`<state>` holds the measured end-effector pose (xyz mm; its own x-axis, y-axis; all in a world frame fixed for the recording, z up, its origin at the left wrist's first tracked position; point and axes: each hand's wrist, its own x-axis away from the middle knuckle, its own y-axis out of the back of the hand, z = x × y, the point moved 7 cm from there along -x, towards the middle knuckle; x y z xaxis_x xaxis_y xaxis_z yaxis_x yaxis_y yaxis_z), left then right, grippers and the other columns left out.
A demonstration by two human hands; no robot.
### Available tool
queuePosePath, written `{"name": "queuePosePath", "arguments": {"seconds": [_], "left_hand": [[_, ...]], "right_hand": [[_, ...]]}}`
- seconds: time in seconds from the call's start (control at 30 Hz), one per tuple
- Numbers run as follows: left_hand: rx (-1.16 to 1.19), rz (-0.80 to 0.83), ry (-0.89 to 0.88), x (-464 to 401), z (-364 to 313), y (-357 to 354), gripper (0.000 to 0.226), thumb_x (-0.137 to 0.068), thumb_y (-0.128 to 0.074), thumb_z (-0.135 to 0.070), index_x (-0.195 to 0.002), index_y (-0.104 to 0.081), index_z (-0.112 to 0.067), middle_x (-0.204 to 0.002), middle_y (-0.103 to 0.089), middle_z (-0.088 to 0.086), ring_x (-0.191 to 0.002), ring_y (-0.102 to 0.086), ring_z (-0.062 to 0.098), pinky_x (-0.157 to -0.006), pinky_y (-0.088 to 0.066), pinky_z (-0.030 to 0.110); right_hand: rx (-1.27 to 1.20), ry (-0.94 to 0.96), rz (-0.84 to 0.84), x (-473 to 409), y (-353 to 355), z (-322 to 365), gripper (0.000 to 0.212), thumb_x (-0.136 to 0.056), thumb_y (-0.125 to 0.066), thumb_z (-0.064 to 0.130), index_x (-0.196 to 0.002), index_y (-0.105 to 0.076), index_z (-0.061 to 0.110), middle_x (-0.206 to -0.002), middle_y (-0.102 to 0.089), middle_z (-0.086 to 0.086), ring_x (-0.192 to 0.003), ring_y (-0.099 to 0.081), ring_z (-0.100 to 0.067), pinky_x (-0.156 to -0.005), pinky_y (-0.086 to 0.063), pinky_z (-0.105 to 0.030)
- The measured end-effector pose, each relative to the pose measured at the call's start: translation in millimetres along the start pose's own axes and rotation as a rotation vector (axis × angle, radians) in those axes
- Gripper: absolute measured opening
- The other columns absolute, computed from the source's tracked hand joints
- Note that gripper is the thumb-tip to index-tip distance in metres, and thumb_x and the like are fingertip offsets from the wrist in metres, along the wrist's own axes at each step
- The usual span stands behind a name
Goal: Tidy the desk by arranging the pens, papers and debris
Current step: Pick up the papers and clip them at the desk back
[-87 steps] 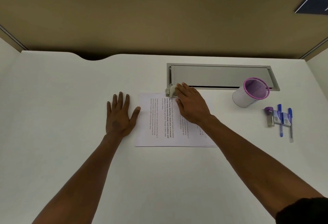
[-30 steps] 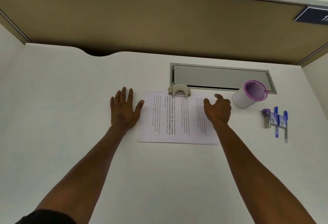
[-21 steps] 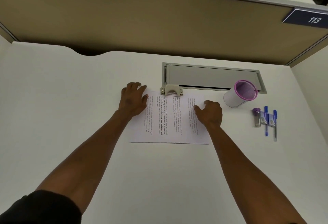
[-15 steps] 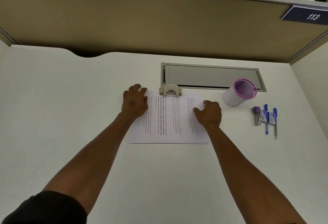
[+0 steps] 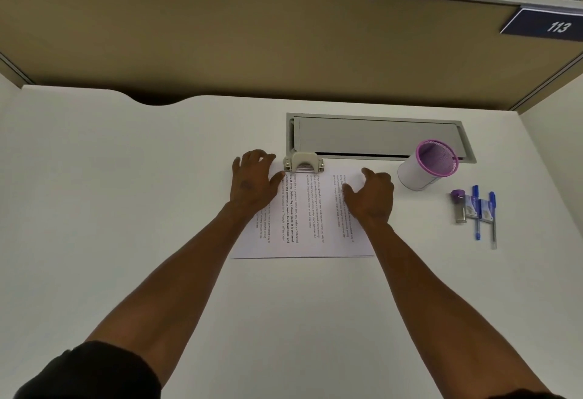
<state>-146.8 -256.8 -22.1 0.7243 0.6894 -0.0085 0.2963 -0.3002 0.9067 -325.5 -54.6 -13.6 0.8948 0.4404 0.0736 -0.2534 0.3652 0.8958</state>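
We see a stack of printed papers (image 5: 303,218) lying flat on the white desk (image 5: 126,209), in the middle of the view, with the text lines running away from us. At the far edge of the stack sits a small beige hole punch (image 5: 303,162), touching the paper edge.

Our left hand (image 5: 252,180) rests palm down on the far left corner of the papers. Its fingers are a little curled and loosely spread, with the fingertips on the bare desk just past the paper, and the thumb points toward the hole punch, very near its left side. Whether the thumb touches it, we cannot tell.

Our right hand (image 5: 372,196) lies on the right part of the papers, near the far right corner. Its fingers are bent down onto the sheet and the thumb points to the left. It grips nothing that we can see; it only presses on the paper. So the papers lie between and under both hands, and the hole punch stands between them at the far side.

To the right of the papers stands a white mesh pen cup (image 5: 426,166) with a purple rim, in front of a grey cable flap (image 5: 375,135). Farther right, well apart from the right hand, two blue pens (image 5: 477,212) lie side by side with a small purple-capped tube (image 5: 458,206).
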Motion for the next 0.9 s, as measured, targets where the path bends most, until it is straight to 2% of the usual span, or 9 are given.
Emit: {"name": "queuePosePath", "arguments": {"seconds": [0.13,0.23,0.37,0.63,0.73,0.9], "left_hand": [[0.014,0.016,-0.055,-9.6,-17.9,-2.7,0.057,-0.095,-0.055,-0.044,-0.147,-0.043,-0.022,-0.146,-0.050,0.006,-0.138,-0.038,0.027,-0.118,-0.024,0.050],[0.008,0.045,-0.107,-17.6,-27.2,-6.2,0.057,-0.096,-0.056,-0.037,-0.150,-0.038,-0.026,-0.150,-0.047,0.005,-0.141,-0.036,0.027,-0.119,-0.022,0.049],[-0.071,0.068,-0.195,-25.8,-34.1,-8.8,0.052,-0.098,-0.054,-0.032,-0.148,-0.041,-0.028,-0.152,-0.046,0.002,-0.142,-0.034,0.026,-0.119,-0.019,0.050],[-0.127,0.069,-0.336,-22.1,-44.1,-17.0,0.056,-0.099,-0.052,-0.029,-0.152,-0.034,-0.031,-0.160,-0.033,0.002,-0.146,-0.030,0.029,-0.120,-0.019,0.055],[-0.161,0.069,-0.348,-22.6,-43.5,-21.2,0.053,-0.100,-0.050,-0.027,-0.151,-0.036,-0.030,-0.159,-0.035,0.000,-0.145,-0.031,0.029,-0.120,-0.017,0.054],[-0.165,0.033,-0.341,-22.6,-43.5,-22.9,0.055,-0.097,-0.055,-0.019,-0.149,-0.039,-0.029,-0.156,-0.041,0.000,-0.140,-0.039,0.028,-0.119,-0.021,0.053]], "right_hand": [[0.049,0.225,0.033,-12.9,-1.4,30.7,0.052,-0.090,-0.061,0.037,-0.136,-0.051,0.014,-0.140,-0.049,-0.011,-0.133,-0.038,-0.030,-0.105,-0.037,-0.046],[0.121,0.326,0.109,-24.3,-8.5,44.8,0.046,-0.092,-0.058,0.034,-0.134,-0.053,0.015,-0.137,-0.054,-0.008,-0.133,-0.040,-0.028,-0.105,-0.038,-0.045],[0.168,0.324,0.200,-36.7,-18.3,46.8,0.039,-0.092,-0.058,0.033,-0.127,-0.061,0.016,-0.130,-0.056,-0.008,-0.127,-0.044,-0.028,-0.102,-0.036,-0.045],[0.074,0.320,0.182,-43.4,-21.3,46.9,0.030,-0.089,-0.063,0.032,-0.116,-0.068,0.018,-0.123,-0.060,-0.007,-0.118,-0.051,-0.026,-0.100,-0.040,-0.043],[0.081,0.329,0.192,-43.4,-21.1,49.4,0.028,-0.090,-0.062,0.034,-0.112,-0.070,0.019,-0.120,-0.062,-0.006,-0.116,-0.053,-0.026,-0.098,-0.043,-0.043],[0.144,0.371,0.205,-41.8,-19.0,55.4,0.020,-0.088,-0.063,0.034,-0.098,-0.072,0.020,-0.105,-0.065,-0.006,-0.107,-0.054,-0.027,-0.087,-0.048,-0.042]]}}
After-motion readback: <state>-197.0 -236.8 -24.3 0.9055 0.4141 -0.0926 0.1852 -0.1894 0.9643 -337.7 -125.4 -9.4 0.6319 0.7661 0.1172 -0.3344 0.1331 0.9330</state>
